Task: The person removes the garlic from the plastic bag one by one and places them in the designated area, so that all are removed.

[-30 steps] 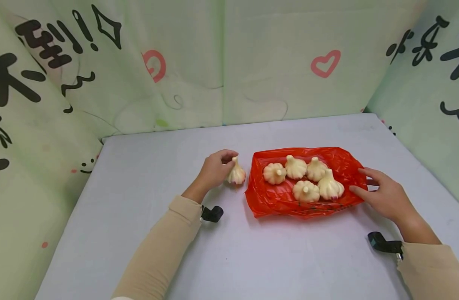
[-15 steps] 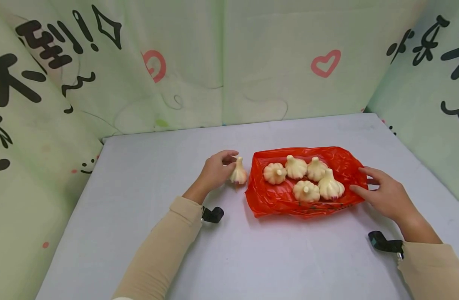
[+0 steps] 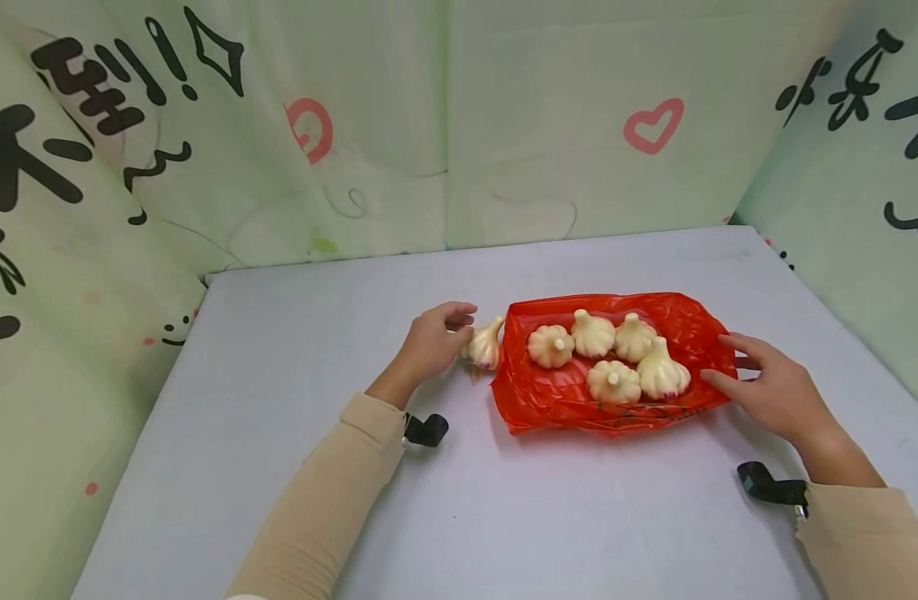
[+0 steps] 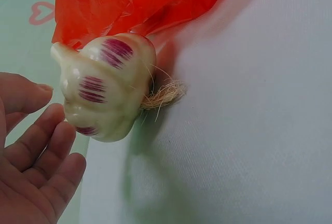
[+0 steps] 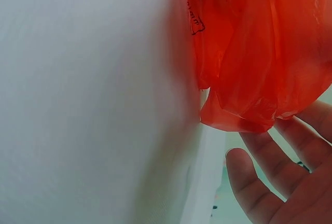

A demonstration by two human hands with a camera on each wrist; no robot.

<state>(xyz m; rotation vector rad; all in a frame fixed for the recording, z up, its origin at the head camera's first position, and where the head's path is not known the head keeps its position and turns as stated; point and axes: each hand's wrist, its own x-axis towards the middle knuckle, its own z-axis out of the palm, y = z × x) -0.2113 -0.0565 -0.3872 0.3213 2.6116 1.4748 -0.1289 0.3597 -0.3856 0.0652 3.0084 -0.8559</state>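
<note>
The garlic bulb (image 3: pixel 484 346) by my left hand (image 3: pixel 436 337) looks glossy and painted, so I judge it light and hard, a moulded thing rather than a fresh one. I'd expect its skin to be smooth and a little slippery, with no give under pressure. The best hold for me would be round the fat body, thumb on one side and fingers on the other. The narrow neck (image 4: pixel 58 53) would do for a light pinch, but I'd leave the root tuft (image 4: pixel 163 95) alone, since those dry fibres look frail and would bend.

The bulb is just off the fingertip end of my left hand, between that hand and the red plastic bag (image 3: pixel 522 408), its neck leaning toward the bag and its roots low over the bench (image 3: pixel 579 517). My left fingers are loosely bent and don't wrap the bulb; from here I can't be sure whether one fingertip brushes it.

My right hand (image 3: pixel 774 387) is at the bag's far end, fingers long and spread, resting against the plastic without a closed grip. The bag seems thin and soft, apt to crumple, so a light touch at its edge should suit it. Five other bulbs (image 3: pixel 550 346) sit inside it, well apart from my left hand.
</note>
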